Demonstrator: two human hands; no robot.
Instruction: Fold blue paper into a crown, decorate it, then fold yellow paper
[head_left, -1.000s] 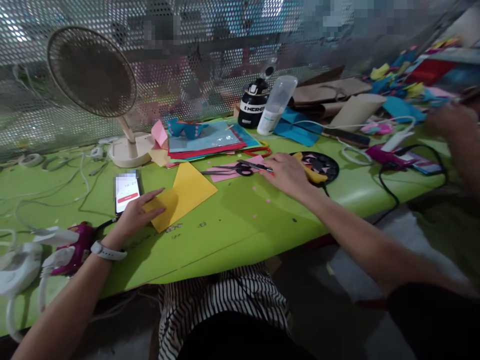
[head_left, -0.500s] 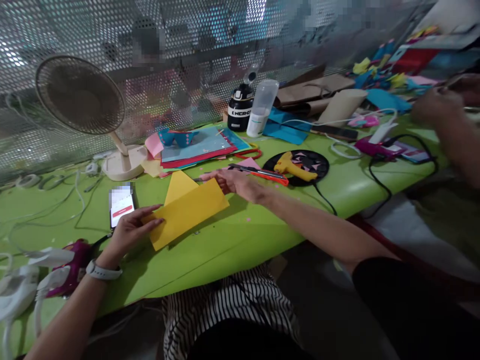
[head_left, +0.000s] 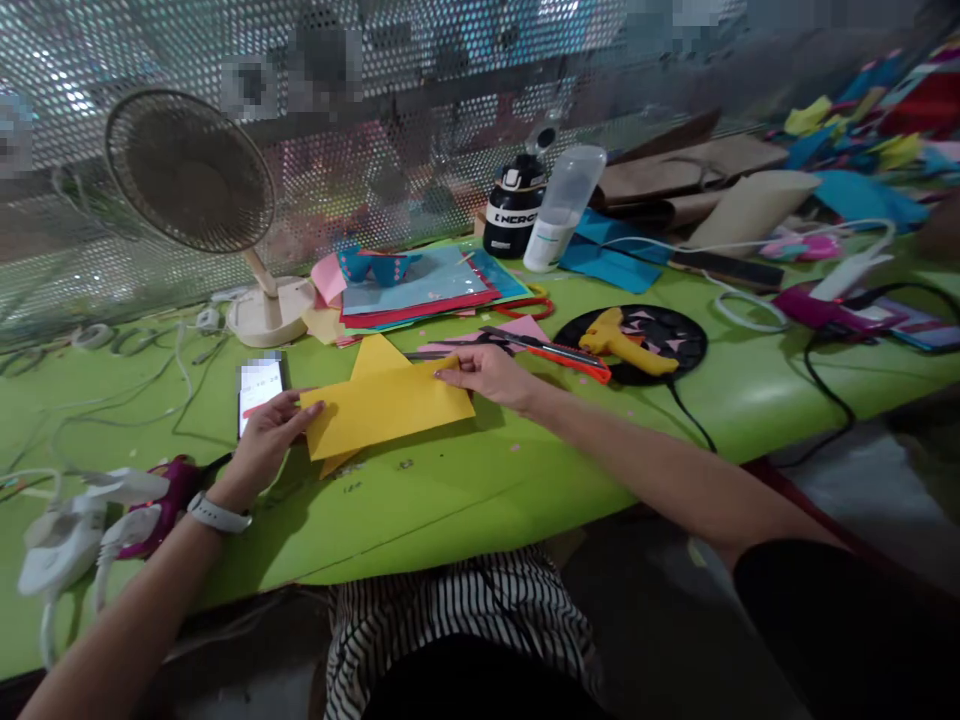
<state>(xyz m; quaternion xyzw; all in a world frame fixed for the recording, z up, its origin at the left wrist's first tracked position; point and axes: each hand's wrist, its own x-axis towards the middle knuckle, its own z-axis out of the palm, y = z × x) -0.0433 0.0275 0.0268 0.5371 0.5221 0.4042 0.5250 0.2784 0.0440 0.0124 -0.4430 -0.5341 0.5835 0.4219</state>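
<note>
A rectangular sheet of yellow paper (head_left: 390, 408) is held between my two hands, just above the green table (head_left: 450, 520). My left hand (head_left: 271, 428) pinches its left end, thumb in front. At the upper right corner, my right hand (head_left: 487, 375) grips it between thumb and fingers. Behind the sheet lies another yellow paper piece (head_left: 377, 356) with a pointed top, largely covered by it. A phone (head_left: 259, 385) with a lit screen rests close to my left hand. Beyond my right hand are an orange-handled cutter (head_left: 574, 358) and pink paper scraps (head_left: 525, 328).
A yellow glue gun (head_left: 622, 340) sits on a black round mat. Farther back stand a fan (head_left: 270, 310), a black bottle (head_left: 514, 215) and a clear bottle (head_left: 566, 205). Blue paper glasses (head_left: 375, 265) top a paper stack. Power strips (head_left: 172, 500) and cables lie at both sides.
My right hand has closed on the sheet's right corner. The sheet has turned closer to level. The view has shifted, and the other person's hands at the right are mostly out of sight.
</note>
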